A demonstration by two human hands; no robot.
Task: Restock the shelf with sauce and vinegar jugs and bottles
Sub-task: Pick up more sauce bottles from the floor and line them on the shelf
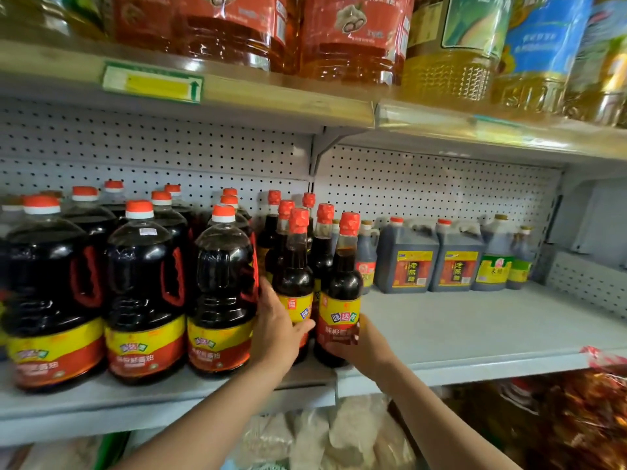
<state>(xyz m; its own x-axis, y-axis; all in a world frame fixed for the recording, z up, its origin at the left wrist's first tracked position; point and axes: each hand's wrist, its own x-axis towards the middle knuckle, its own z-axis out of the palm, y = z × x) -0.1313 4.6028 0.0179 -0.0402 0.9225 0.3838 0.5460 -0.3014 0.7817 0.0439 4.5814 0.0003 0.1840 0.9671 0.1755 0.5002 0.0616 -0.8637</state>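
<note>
Two hands on bottles | left hand point(276, 329) grips front sauce bottle point(294, 276) | right hand point(364, 344) fingers wrap neighbouring bottle point(341, 293) at shelf point(475, 334) near edge | step: lining up row | next: likely push back, bare space right

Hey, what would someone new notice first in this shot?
Two hands at the shelf's front edge: the left hand grips one small soy sauce bottle, the right hand its neighbour. Big dark jugs crowd the left; vinegar jugs sit far back right.
</note>
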